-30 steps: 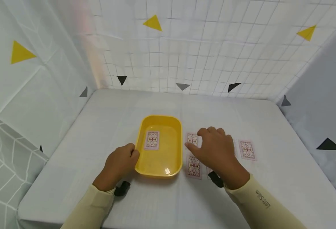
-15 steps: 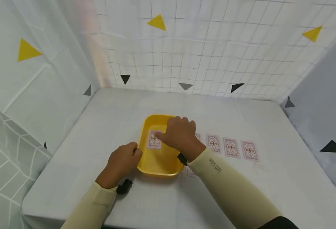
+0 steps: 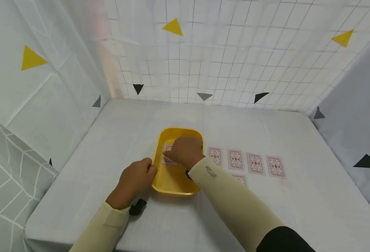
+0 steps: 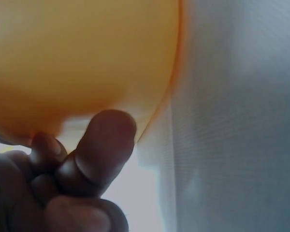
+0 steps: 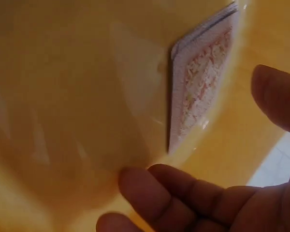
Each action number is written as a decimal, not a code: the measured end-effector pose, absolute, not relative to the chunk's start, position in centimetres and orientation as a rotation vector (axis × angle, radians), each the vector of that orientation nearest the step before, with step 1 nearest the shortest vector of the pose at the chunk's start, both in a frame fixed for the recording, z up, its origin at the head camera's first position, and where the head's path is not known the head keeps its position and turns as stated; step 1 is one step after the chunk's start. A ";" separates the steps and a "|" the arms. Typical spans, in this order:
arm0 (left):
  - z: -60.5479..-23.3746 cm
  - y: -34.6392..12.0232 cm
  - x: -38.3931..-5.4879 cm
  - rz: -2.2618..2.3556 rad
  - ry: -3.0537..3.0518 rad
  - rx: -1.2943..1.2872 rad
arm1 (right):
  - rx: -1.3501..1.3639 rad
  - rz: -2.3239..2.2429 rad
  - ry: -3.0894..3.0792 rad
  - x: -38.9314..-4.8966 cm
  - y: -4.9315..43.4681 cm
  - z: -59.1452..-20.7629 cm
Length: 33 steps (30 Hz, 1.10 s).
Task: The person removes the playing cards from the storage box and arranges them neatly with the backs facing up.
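A yellow tray (image 3: 172, 180) stands on the white-covered table. My left hand (image 3: 136, 179) grips its left rim; in the left wrist view the curled fingers (image 4: 106, 150) lie against the tray wall. My right hand (image 3: 186, 150) is over the inside of the tray, beside a small stack of playing cards (image 5: 198, 92) lying face down on the tray floor. In the right wrist view its thumb and fingers stand apart with nothing between them. The head view has the thumb overlapping the stack.
Right of the tray, several face-down cards (image 3: 235, 159) lie in a row on the table. A nearer card (image 3: 239, 178) shows partly behind the right sleeve (image 3: 232, 199). White cloth walls (image 3: 222, 52) with yellow, black and grey triangles enclose the table's back and sides.
My right hand has moved left from above the table cards into the tray, then lower beside the stack. My left hand keeps its grip on the rim.
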<state>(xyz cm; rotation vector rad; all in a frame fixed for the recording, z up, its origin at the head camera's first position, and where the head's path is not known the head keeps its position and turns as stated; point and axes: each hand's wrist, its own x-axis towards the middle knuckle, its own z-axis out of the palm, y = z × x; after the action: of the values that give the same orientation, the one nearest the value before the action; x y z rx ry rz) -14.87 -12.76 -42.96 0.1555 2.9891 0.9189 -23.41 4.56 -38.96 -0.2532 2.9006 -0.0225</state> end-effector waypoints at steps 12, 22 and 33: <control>-43.0 -12.6 -14.8 0.943 2.996 0.197 | -0.227 -0.142 2.826 -24.7 4.3 -40.8; -42.9 -12.7 -14.9 0.907 3.007 0.183 | -0.113 -0.639 2.715 -25.5 5.6 -39.9; -43.0 -12.6 -14.9 0.889 3.012 0.138 | -0.131 -0.837 2.564 -24.2 8.1 -37.1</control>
<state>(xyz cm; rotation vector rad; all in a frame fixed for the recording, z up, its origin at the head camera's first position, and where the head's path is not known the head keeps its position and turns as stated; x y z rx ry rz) -14.86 -12.56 -43.04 0.1378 3.0117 0.8888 -24.19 8.06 -37.10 -0.1311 2.5638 -0.8368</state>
